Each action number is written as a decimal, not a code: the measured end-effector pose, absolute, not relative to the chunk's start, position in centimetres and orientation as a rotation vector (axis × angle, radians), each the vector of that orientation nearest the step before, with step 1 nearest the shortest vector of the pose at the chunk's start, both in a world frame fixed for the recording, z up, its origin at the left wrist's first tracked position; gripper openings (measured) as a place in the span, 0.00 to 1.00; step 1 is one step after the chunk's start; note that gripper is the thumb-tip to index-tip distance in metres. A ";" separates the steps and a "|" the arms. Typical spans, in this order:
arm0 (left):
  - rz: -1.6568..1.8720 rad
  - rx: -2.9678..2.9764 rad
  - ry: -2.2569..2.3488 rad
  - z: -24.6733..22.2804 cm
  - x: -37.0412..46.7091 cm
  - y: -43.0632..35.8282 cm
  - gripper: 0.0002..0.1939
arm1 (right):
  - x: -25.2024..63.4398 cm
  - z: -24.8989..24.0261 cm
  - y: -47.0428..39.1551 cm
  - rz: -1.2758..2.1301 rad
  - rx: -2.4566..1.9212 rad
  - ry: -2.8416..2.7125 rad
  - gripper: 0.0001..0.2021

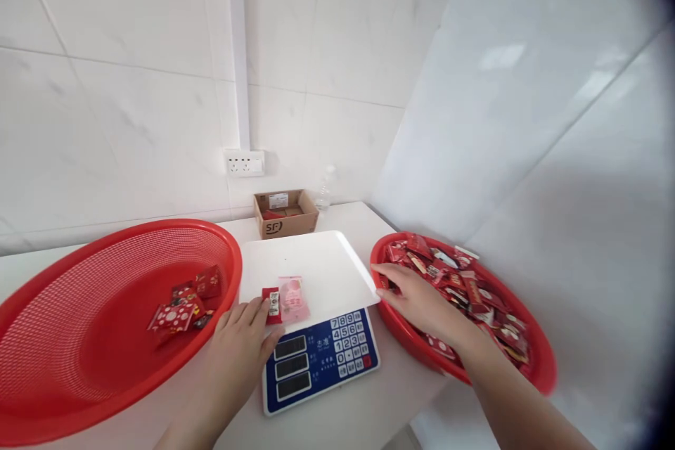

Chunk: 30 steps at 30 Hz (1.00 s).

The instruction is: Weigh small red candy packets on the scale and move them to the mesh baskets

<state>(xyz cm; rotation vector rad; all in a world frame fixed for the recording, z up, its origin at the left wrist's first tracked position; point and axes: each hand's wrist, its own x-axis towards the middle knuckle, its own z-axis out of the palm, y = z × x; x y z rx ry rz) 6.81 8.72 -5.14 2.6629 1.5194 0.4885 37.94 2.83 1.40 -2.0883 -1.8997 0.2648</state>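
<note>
My left hand is at the front left of the white weighing pan, fingers loosely stretched and thumb apart. Its fingertips are at the edge of a small red candy packet; whether they press on it I cannot tell. A pink candy packet lies right beside the red one. My right hand reaches over the near left rim of the right red basket, thumb and forefinger apart, with nothing visible in it. Many red candy packets fill that basket. The scale's blue keypad panel faces me.
At left is a large red mesh basket with several candy packets at its right side. Behind the scale stand a cardboard box and a clear plastic bottle. A wall socket is above the white table. Walls enclose the back and right.
</note>
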 end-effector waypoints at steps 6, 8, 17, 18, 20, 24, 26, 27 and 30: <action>0.731 2.674 1.461 -5.5 6.8 9.2 0.21 | 47.1 -0.8 -0.2 0.002 -2.604 -1.617 0.26; 0.811 2.682 1.436 -5.5 6.7 9.3 0.21 | 48.5 -2.0 -0.5 0.016 -2.685 -1.615 0.29; 1.188 2.645 1.246 -3.9 6.1 9.1 0.19 | 47.0 -2.6 0.9 -0.074 -2.666 -1.663 0.21; 1.194 2.638 1.245 -3.6 6.0 9.0 0.19 | 46.8 -2.2 0.9 -0.071 -2.649 -1.660 0.21; 1.198 2.635 1.244 -3.3 5.9 8.9 0.19 | 46.6 -1.2 0.8 -0.060 -2.634 -1.623 0.20; 1.218 2.639 1.237 -3.0 5.6 8.9 0.17 | 46.4 1.0 0.6 -0.067 -2.705 -1.456 0.20; 1.240 2.651 1.221 -3.0 5.5 9.0 0.17 | 46.1 1.8 0.8 -0.063 -2.753 -1.397 0.21; 1.254 2.659 1.209 -3.0 5.5 9.0 0.16 | 45.9 2.0 1.0 -0.049 -2.767 -1.392 0.21; 1.287 2.672 1.187 -3.0 5.5 9.1 0.16 | 45.2 1.9 1.9 0.047 -2.774 -1.477 0.22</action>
